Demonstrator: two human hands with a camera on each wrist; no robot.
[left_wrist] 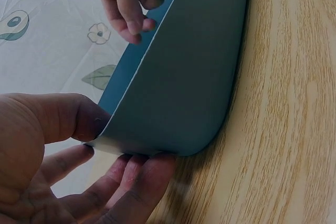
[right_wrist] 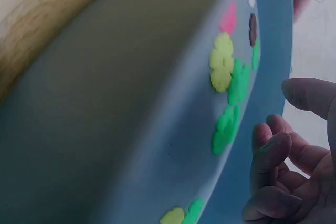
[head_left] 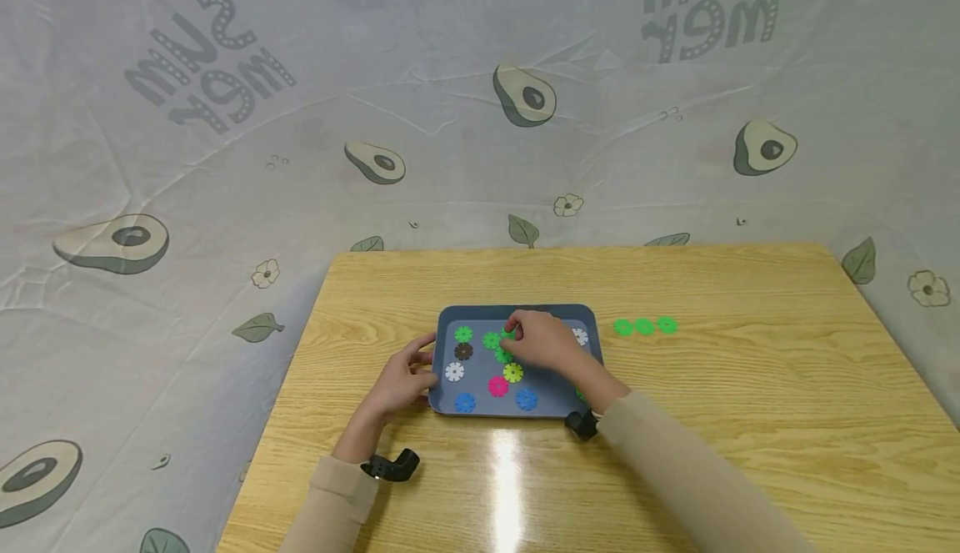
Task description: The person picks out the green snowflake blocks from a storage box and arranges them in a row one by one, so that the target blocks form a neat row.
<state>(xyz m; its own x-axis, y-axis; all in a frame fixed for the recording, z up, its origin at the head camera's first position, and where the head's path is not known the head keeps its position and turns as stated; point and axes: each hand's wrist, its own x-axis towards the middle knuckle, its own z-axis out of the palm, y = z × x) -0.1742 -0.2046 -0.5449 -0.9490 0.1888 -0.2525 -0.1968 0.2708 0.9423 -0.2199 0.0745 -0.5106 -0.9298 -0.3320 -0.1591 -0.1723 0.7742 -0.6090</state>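
A grey-blue tray (head_left: pixel 480 413) holds several flat, notched plastic discs, among them a brown disc (head_left: pixel 463 351), a pink disc (head_left: pixel 498 386) and a yellow disc (head_left: pixel 513 372). My left hand (head_left: pixel 403 380) grips the tray's left side; in the left wrist view the thumb laps over the rim and fingertips press the outer wall. Over the green discs (head_left: pixel 491 340) near the tray's middle hovers my right hand (head_left: pixel 542 340). Its thumb and loosely bent fingers stand apart with nothing between them in the right wrist view. It partly hides the discs below.
Three green discs (head_left: pixel 644 327) lie in a row on the wooden table (head_left: pixel 750 419), right of the tray. Behind the table hangs a pale cloth (head_left: pixel 450 61) printed with avocados. A black strap camera sits on each wrist.
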